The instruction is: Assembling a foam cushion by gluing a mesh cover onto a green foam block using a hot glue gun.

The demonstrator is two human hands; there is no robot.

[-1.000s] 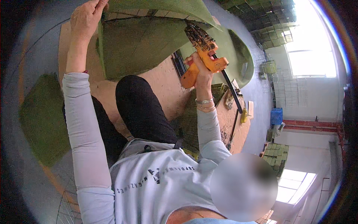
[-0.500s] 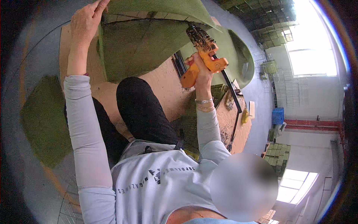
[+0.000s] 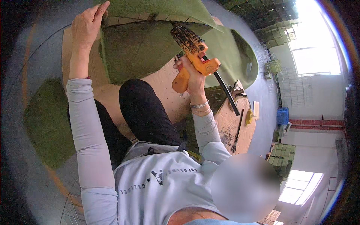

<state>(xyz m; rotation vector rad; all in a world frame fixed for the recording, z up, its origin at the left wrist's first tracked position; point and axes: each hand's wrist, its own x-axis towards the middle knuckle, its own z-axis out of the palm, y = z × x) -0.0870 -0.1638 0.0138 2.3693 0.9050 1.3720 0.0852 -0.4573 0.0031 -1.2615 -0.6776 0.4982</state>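
Note:
My right hand [image 3: 195, 77] is wrapped round the grip of an orange glue gun [image 3: 205, 64]. Black residue cakes its front end, and a black glue stick [image 3: 227, 92] juts from its back. The tip meets a dark seam [image 3: 150, 20] running across green mesh [image 3: 138, 52] in front of me. Up at the far left, my left hand [image 3: 85, 30] is closed at the mesh's edge, thumb against fingers. The part it pinches is mostly hidden.
Cardboard [image 3: 161, 88] lies under the mesh and beside my knees. On the right, another cardboard piece [image 3: 236, 123] carries dark tools and a yellow item [image 3: 249, 116]. Mesh cages [image 3: 283, 155] are stacked beyond, near a blue crate [image 3: 282, 116]. Green material [image 3: 48, 120] lies at the left.
My right hand has moved left with the glue gun, its tip travelling along the dark seam. The left hand keeps nearly the same place at the mesh's edge.

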